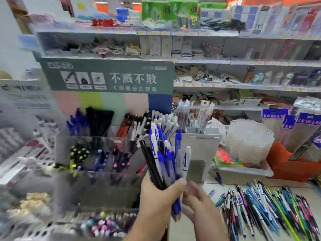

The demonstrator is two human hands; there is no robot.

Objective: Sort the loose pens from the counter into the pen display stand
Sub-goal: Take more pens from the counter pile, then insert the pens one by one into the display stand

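My left hand (157, 197) grips an upright bundle of pens (165, 159), mostly blue and white with two black ones, held in front of the tiered clear pen display stand (97, 153). My right hand (199, 200) sits just right of the bundle's lower ends, fingers relaxed and blurred, touching or nearly touching the pens. A spread of loose pens (265, 209) in many colours lies on the counter (208, 186) at the lower right. The stand's compartments hold blue, black, red and white pens.
A grey box (203, 141) with pens stands behind the bundle. To its right are a stack of clear plastic trays (248, 140), an orange bin (284, 164) and hanging packets. Shelves of goods fill the background. More small items sit at the lower left.
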